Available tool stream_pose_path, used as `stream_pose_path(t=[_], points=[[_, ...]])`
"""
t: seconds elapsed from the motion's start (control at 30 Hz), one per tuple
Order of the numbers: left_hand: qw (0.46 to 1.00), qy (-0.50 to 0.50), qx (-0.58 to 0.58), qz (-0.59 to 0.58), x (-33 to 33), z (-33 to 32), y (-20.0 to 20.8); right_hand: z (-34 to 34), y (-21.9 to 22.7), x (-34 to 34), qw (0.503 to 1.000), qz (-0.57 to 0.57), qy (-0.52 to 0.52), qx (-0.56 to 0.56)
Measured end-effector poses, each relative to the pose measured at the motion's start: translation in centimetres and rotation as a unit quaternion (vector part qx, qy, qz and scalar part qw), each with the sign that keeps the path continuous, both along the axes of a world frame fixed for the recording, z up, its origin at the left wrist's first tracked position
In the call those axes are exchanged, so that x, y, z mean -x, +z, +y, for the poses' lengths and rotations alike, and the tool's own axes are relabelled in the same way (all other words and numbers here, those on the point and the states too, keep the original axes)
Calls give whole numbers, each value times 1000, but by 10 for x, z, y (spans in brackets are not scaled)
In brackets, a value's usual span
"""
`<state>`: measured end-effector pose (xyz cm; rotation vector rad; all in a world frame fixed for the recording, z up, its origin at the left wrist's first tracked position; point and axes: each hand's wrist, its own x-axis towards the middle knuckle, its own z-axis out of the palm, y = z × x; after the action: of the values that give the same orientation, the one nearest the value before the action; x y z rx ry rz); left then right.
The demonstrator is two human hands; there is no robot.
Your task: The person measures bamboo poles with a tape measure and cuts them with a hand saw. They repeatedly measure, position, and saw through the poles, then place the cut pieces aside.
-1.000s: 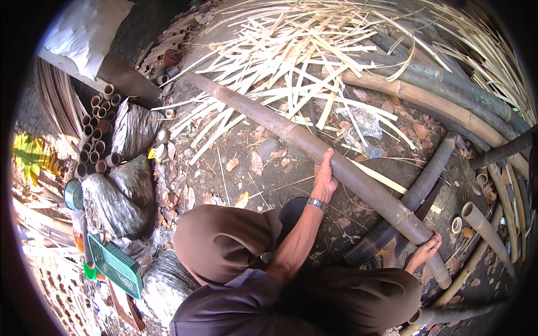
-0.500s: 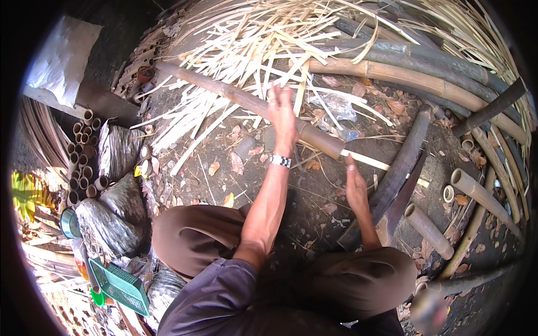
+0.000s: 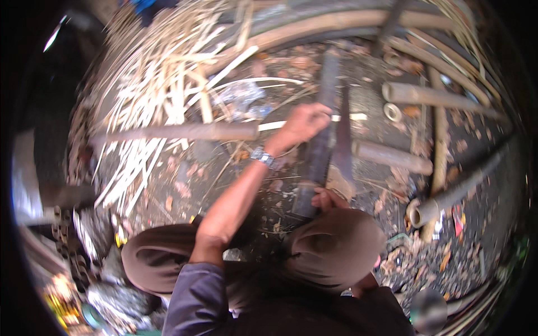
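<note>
While the left hand (image 3: 307, 120) sits at the dark bamboo pole (image 3: 316, 159) with its fingers curled into a loose fist, the right hand (image 3: 328, 199) is down by the pole's near end, fingers bent. Can't tell if either one actually grips anything (left is blurred, right is partly hidden by the right knee (image 3: 339, 249)). Pole runs over the ground (image 3: 286, 187) from well toward its far edge to just beside that knee. Left wrist carries a metal-band watch (image 3: 263, 157).

Saw (image 3: 343, 120) stands close along the pole's right side, dark blade pointing away, pale handle end near the right hand. Pale strip (image 3: 273, 126) shows on both sides of the left hand; the hand hides where it meets the pole.

Toward the ground's left side: brown bamboo pole (image 3: 185, 132), lying across the heap of split slats (image 3: 162, 101), cut end facing the left forearm. Clear plastic (image 3: 241, 96) is crumpled beyond that end.

Toward the ground's right side: short bamboo piece (image 3: 392, 158) just right of the saw, bamboo ring (image 3: 393, 112) beyond it, open-ended bamboo tube (image 3: 437, 96) beside the ring.
</note>
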<state>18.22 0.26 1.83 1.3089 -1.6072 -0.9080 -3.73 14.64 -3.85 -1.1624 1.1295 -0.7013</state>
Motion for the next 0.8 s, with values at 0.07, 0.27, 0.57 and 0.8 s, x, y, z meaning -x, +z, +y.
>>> stream_pose_path(t=[0.07, 0.27, 0.57, 0.8], points=[[999, -7, -23, -42, -6, -19, 33, 3, 3, 14, 999, -23, -27, -31], [949, -126, -6, -289, 1, -91, 122, -3, 14, 28, 998, -58, -6, -5], [858, -200, 65, -469, 34, -145, 109, -18, 39, 48, 997, -32, -66, 11], [852, -168, 69, -491, 122, -186, 23, -10, 20, 58, 991, 19, -134, 24]])
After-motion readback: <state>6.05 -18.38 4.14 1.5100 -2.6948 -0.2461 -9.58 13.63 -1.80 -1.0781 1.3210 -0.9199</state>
